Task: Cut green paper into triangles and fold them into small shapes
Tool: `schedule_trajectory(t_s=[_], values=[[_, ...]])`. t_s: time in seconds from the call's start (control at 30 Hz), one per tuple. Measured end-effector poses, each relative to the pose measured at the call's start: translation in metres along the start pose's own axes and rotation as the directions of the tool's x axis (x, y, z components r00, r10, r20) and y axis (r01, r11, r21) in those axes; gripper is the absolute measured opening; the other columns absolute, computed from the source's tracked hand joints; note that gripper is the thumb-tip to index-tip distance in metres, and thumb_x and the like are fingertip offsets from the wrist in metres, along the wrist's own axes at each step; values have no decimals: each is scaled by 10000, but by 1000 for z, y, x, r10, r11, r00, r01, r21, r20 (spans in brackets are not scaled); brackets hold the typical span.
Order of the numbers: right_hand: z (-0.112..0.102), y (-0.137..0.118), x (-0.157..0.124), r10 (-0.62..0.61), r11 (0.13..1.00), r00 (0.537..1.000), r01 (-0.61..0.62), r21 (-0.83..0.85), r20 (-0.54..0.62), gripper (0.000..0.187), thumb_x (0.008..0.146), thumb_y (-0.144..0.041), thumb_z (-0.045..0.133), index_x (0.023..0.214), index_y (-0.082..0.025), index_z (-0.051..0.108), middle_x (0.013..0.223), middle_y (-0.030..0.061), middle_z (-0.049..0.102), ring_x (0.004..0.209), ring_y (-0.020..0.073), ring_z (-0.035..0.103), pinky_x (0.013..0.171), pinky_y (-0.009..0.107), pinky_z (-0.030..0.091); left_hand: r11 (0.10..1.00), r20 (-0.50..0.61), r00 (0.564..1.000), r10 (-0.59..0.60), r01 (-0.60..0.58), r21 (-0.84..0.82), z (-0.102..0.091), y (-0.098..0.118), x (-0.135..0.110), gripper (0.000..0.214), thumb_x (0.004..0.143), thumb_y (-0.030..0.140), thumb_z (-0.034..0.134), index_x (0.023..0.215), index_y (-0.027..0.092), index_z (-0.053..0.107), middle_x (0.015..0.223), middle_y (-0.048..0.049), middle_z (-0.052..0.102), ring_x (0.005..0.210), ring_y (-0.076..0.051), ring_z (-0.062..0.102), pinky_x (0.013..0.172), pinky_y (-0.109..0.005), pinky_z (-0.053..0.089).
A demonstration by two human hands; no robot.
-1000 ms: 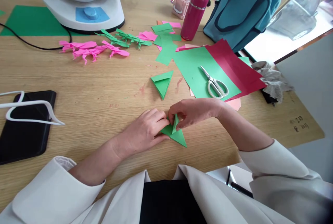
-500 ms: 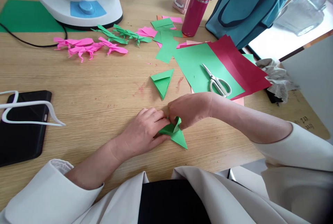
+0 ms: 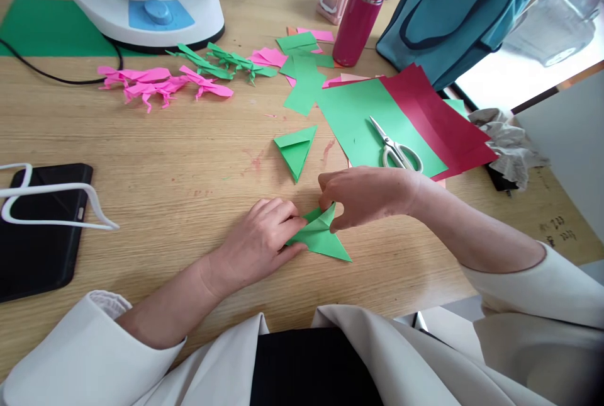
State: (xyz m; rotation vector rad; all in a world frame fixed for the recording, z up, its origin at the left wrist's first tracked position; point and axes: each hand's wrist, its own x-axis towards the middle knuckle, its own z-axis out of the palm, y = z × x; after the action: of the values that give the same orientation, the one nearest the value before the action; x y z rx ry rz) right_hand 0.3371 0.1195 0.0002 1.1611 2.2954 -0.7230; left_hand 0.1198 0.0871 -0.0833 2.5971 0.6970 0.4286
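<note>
A partly folded piece of green origami paper (image 3: pixel 322 240) lies on the wooden table in front of me, one pointed flap standing up. My left hand (image 3: pixel 267 234) grips its left end, thumb at the near edge and fingers on top. At the raised flap, my right hand (image 3: pixel 365 198) curves its thumb and forefinger around the paper's upper right part; the fingertips are partly hidden. Just beyond my hands rests a second folded green paper triangle (image 3: pixel 296 151), which neither hand touches.
Silver scissors (image 3: pixel 396 146) lie on green and red sheets (image 3: pixel 438 123) to the right. Folded pink figures (image 3: pixel 155 84) and green figures (image 3: pixel 226 63) sit near a white fan (image 3: pixel 189 9). A magenta bottle (image 3: pixel 361 16) and a teal bag (image 3: pixel 453 16) stand behind. A black phone-like device (image 3: pixel 47 255) is at left.
My right hand has shifted right and its fingers have opened somewhat around the flap. The green paper's flap shows more, and its near corner has swung right. My left hand stays nearly still.
</note>
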Motion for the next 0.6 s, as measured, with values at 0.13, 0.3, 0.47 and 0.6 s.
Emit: schedule_trajectory(t_s=[0.13, 0.3, 0.47, 0.6], values=[[9, 6, -2, -4, 999, 999, 6, 39, -48, 209, 838, -367, 719, 914, -174, 744, 995, 86, 617, 785, 198, 594, 650, 308, 374, 999, -24, 999, -38, 38, -5, 0, 2, -1, 229, 924, 369, 601, 996, 161, 662, 949, -88, 620, 879, -239, 553, 775, -385, 416], [22, 9, -2, 9, 989, 990, 13, 145, -143, 232, 852, -395, 705, 804, -168, 715, 943, 71, 607, 698, 155, 571, 657, 295, 375, 998, -84, 995, -61, 63, 16, 0, 6, -5, 201, 910, 330, 634, 988, 147, 657, 904, -70, 626, 859, -230, 547, 756, -374, 391], [29, 6, -4, 69, 986, 978, -37, 161, -195, 270, 874, -400, 666, 728, -173, 652, 943, 42, 586, 694, 132, 555, 642, 277, 372, 992, -144, 986, -80, 93, 83, -5, 10, -16, 142, 921, 243, 622, 1033, 158, 643, 920, -48, 658, 862, -216, 537, 758, -364, 382], [37, -1, -10, 100, 987, 970, -70, 141, -222, 268, 874, -386, 667, 707, -179, 638, 919, 35, 587, 715, 143, 555, 632, 282, 353, 982, -158, 986, -57, 84, 169, -12, 11, -22, 99, 931, 166, 588, 1011, 167, 647, 902, -27, 680, 839, -205, 527, 734, -359, 369]])
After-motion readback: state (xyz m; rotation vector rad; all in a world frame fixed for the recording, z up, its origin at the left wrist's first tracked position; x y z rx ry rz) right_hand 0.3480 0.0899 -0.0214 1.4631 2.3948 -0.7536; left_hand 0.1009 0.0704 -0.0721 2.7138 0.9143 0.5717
